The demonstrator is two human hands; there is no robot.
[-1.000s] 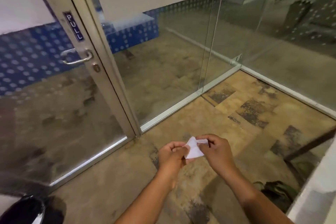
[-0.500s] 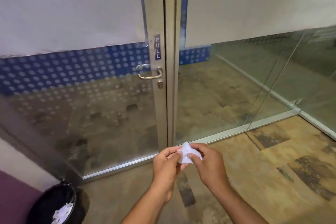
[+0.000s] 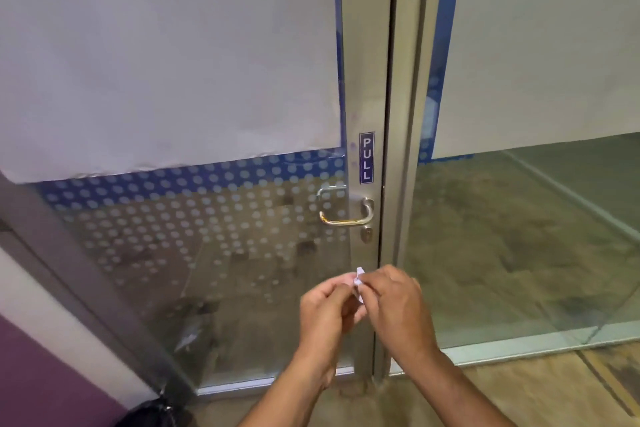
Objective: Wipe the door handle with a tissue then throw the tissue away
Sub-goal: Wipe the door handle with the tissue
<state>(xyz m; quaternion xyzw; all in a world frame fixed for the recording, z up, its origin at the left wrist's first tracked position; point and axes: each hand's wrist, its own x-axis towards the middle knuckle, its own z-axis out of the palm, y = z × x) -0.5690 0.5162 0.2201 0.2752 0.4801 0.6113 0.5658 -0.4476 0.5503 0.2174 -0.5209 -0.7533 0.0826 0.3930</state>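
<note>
**Tissue prep, handle not yet wiped**

Far left, bottom edge: black bin bag [image 3: 152, 414] on the floor by the purple wall [image 3: 38, 374]. Likely the throw-away target, only partly in frame.

Glass door [image 3: 207, 253] with dotted film; frosted sheet covers the upper part. Metal lever door handle [image 3: 344, 215] sits on the door frame just under the blue PULL sign [image 3: 366, 157], with the keyhole [image 3: 367, 234] right below the lever. Nothing touches the handle.

Below the handle and apart from it: left hand [image 3: 327, 312], fingers curled, pinching the left side of a small white tissue [image 3: 358, 282]. Right hand [image 3: 398, 305] pinches the tissue's other side. The tissue is bunched between both sets of fingertips, mostly hidden, with only a small corner sticking up.

Judgement: this is the pre-wipe step; the person is folding or bunching the tissue into a pad in front of the door. Wipe not started, disposal not started.

Next move calls for:
- one hand taking the tissue alone, wrapped over the fingertips
- raising it up to the lever
- closing the pad around the bar and running along its length, including the bend by the frame

Risk: the tissue is small, so bare fingers may touch the metal.
</note>
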